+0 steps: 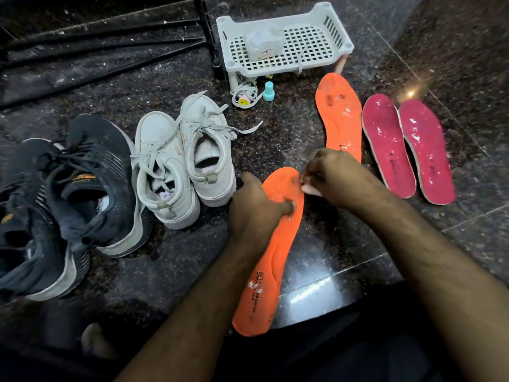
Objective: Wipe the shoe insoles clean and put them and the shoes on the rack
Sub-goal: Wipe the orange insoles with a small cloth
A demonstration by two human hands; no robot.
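— Which step is this, would you say?

— The wiping, and early in it. From the left: the dark shoes point(63, 194) lie in a heap on the floor point(170, 260), the white shoes point(183, 164) stand just beside them, and neither pair is on the rack point(110, 48), whose black bars run across the back left. All four insoles are still down on the floor too.

— And the hands?

— The left hand point(254, 213) is curled round the near insole point(271, 244) at its edge, thumb pressed onto the orange top, pinning it. The right hand point(334, 179) sits over the toe end, fingers bunched, pinching something small and pale. A wipe or a scrap of tissue, I'd guess, but it's too little to tell.

— So that insole is the one being cleaned.

— Looks so. It still has white flecks near the heel print. The far insole point(340, 119) beyond the right hand is spotted as well, and the pink insoles point(407, 147), side by side at the far right, are speckled all over.

— What's next, then?

— I'd think a stroke down the length towards the heel, the left hand holding firm so the foam doesn't skid. Then the other three, and only after that anything goes up on the rack.
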